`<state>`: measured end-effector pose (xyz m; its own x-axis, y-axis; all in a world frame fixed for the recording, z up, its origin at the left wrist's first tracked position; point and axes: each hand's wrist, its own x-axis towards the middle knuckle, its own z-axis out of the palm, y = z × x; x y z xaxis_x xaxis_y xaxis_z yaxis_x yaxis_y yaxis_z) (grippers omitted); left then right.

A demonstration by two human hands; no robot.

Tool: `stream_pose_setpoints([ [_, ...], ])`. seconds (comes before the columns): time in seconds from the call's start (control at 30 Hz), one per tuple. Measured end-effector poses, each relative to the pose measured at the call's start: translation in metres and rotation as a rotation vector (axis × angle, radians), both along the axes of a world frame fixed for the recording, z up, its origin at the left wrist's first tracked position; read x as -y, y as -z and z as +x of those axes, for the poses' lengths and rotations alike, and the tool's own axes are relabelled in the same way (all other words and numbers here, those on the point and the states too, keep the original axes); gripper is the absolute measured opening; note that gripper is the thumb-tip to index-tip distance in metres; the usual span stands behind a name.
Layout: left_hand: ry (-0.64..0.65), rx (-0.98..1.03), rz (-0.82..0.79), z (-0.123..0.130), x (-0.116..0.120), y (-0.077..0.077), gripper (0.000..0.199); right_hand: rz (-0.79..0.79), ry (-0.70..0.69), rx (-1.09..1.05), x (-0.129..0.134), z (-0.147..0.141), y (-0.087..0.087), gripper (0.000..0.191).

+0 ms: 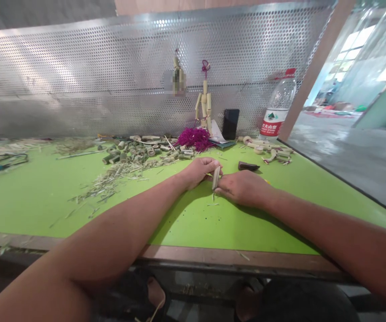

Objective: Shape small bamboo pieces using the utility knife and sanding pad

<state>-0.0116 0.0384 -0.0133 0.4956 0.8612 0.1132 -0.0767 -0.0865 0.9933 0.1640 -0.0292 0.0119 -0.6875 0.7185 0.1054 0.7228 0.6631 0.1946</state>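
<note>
Over the middle of the green table, my left hand [202,172] grips the upper end of a short pale piece of bamboo [216,178] between thumb and fingers. The piece stands nearly upright. My right hand [241,187] is closed close against its right side, and whatever those fingers hold is hidden. Thin pale shavings [213,204] and dark specks lie on the table just below the hands. Behind my right hand rests a small dark brown case-like object [248,166].
Cut bamboo pieces [129,154] and a heap of shavings [107,181] spread to the left. At the back are purple cord [195,139], a hanging jointed bamboo figure [204,105], a phone [231,124] and a plastic bottle [275,116]. Jointed bamboo parts [276,154] lie at right.
</note>
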Motion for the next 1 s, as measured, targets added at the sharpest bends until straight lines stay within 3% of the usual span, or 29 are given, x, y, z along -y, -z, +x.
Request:
stream_pose_setpoints([
  [0.23,0.031,-0.007,0.038,-0.001,-0.004,0.004,0.031,0.094,0.171,-0.282,-0.008,0.01,-0.003,0.043],
  [0.37,0.035,0.001,0.028,0.0,-0.002,0.002,0.029,0.142,0.239,-0.305,-0.012,0.012,-0.001,0.043],
  [0.83,0.03,0.008,-0.011,0.0,-0.003,0.003,0.026,0.056,0.185,-0.196,-0.009,0.008,-0.002,0.045],
  [1.0,0.007,0.026,-0.006,0.0,-0.002,0.002,0.026,0.021,0.039,-0.03,-0.004,0.003,0.002,0.039],
])
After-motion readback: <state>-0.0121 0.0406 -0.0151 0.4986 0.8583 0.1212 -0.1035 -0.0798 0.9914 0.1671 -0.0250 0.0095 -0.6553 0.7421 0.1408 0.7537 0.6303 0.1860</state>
